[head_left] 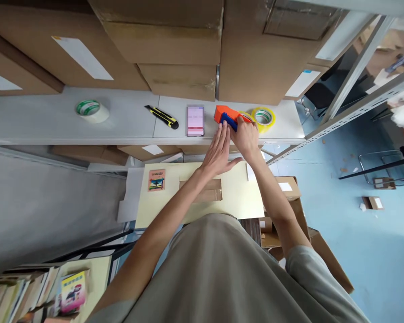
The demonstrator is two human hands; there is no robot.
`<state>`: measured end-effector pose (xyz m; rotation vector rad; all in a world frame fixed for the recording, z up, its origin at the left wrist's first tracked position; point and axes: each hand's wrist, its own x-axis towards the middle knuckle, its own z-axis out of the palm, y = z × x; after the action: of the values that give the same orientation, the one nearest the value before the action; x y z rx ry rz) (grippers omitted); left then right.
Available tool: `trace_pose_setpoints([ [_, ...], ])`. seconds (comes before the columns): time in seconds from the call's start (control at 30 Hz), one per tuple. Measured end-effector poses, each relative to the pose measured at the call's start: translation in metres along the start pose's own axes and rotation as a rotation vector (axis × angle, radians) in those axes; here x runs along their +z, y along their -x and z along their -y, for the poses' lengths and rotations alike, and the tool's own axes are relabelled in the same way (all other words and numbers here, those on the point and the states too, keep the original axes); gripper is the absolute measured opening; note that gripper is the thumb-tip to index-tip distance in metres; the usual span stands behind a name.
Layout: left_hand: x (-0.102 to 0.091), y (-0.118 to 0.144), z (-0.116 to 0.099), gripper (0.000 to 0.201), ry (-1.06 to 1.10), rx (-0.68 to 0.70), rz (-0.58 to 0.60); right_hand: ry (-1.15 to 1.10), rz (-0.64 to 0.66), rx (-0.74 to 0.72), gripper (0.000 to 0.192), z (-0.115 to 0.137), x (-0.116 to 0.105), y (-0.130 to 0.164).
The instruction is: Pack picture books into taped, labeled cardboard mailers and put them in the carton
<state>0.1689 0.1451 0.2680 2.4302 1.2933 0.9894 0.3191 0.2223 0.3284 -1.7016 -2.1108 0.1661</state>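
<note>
My right hand [245, 137] is on the tape dispenser [226, 116], which sits on the far white shelf [128, 119], right of centre. The fingers of that hand are curled together around the dispenser's blue handle; the orange body sticks out to the left of my knuckles. The dispenser rests on the shelf surface, not lifted as far as I can judge.

My left hand [218, 152] lies flat and open, fingers straight and close together, pointing far and slightly right. Its fingertips touch the near-left side of the dispenser at the blue handle, just beside my right hand. It grips nothing.

Just right of the dispenser, touching or nearly touching it, is a yellow roll of tape [263, 117]; part of it is hidden behind my right hand. Left of the dispenser, close by, lies a pink pad [195, 120], blurred so I cannot read it. Further left is a yellow and black box cutter [162, 117], and well to the left a white roll of tape with green print [91, 110].

Brown cardboard boxes [175, 40] are stacked along the far edge of the shelf. Nearer to me, under my forearms, is a pale yellow table top [235, 197] carrying a flattened piece of brown cardboard [207, 190] and a small colourful card [156, 180] to its left.
</note>
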Motion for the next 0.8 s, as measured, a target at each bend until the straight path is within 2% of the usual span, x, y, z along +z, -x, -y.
trace_pose_setpoints([
  [0.1,0.002,0.004,-0.002,0.143,0.01,0.014,0.012,0.051,0.08,0.028,0.05,0.001,0.021,-0.023],
  [0.17,0.006,0.017,-0.003,0.145,0.028,0.005,0.022,0.068,0.102,0.036,0.056,0.004,0.027,-0.03],
  [0.23,0.009,0.039,0.001,0.142,0.071,-0.054,0.03,0.051,0.07,0.029,0.065,0.005,0.026,-0.028],
  [0.3,0.01,0.074,0.012,0.135,0.135,-0.181,0.025,0.026,0.014,0.016,0.076,0.002,0.023,-0.012],
  [0.37,0.007,0.123,0.028,0.129,0.192,-0.379,-0.008,-0.018,-0.017,-0.003,0.086,-0.007,0.026,0.023],
  [0.43,0.0,0.178,0.041,0.125,0.212,-0.631,-0.067,-0.133,0.02,-0.008,0.095,-0.017,0.039,0.076],
  [0.5,-0.008,0.227,0.045,0.121,0.184,-0.881,-0.102,-0.292,0.165,0.076,0.101,-0.022,0.059,0.141],
  [0.57,-0.013,0.261,0.038,0.112,0.143,-1.088,-0.066,-0.433,0.344,0.209,0.112,-0.018,0.082,0.203],
  [0.6,-0.013,0.27,0.032,0.106,0.122,-1.164,-0.027,-0.483,0.426,0.266,0.114,-0.013,0.093,0.228],
  [0.67,-0.01,0.276,0.017,0.095,0.072,-1.257,0.048,-0.518,0.492,0.352,0.107,-0.001,0.111,0.262],
  [0.8,-0.003,0.258,0.0,0.082,-0.063,-1.327,0.094,-0.534,0.416,0.507,0.09,0.013,0.132,0.278],
])
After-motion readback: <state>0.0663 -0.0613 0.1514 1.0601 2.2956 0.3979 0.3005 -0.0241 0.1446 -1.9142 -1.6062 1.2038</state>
